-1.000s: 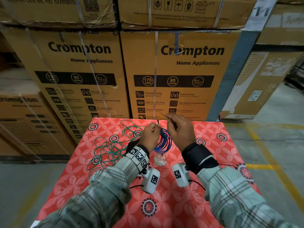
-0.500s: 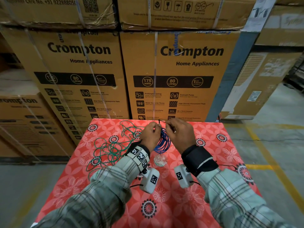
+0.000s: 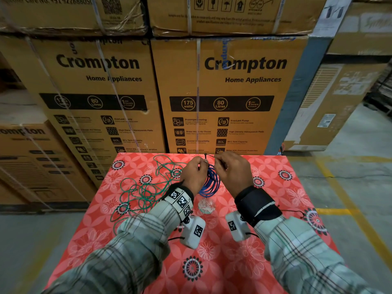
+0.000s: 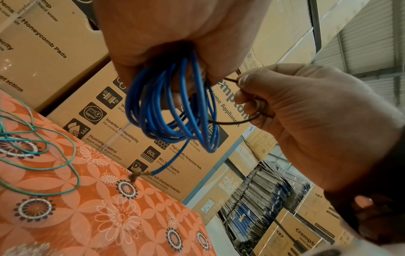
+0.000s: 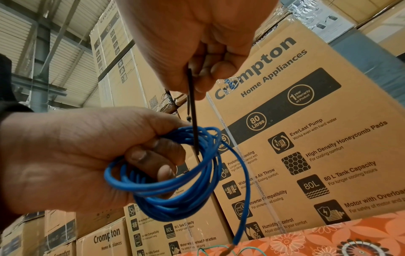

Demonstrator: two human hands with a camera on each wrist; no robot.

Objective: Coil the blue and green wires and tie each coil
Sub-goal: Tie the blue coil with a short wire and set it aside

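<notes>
My left hand grips the coiled blue wire above the far middle of the table; the coil hangs below its fingers with one stripped end dangling. My right hand pinches a thin black cable tie that runs through the blue coil. In the left wrist view the black tie loops out of the right hand. The green wire lies loose and tangled on the table to the left of both hands.
The table wears a red floral cloth. A small clear bag lies on it below the coil. Stacked cardboard boxes stand right behind the table's far edge. Concrete floor with yellow lines lies to the right.
Both hands have drawn slightly closer together at the top of the blue coil. The tie end that stuck up by the right hand now sits lower, near the left thumb.
</notes>
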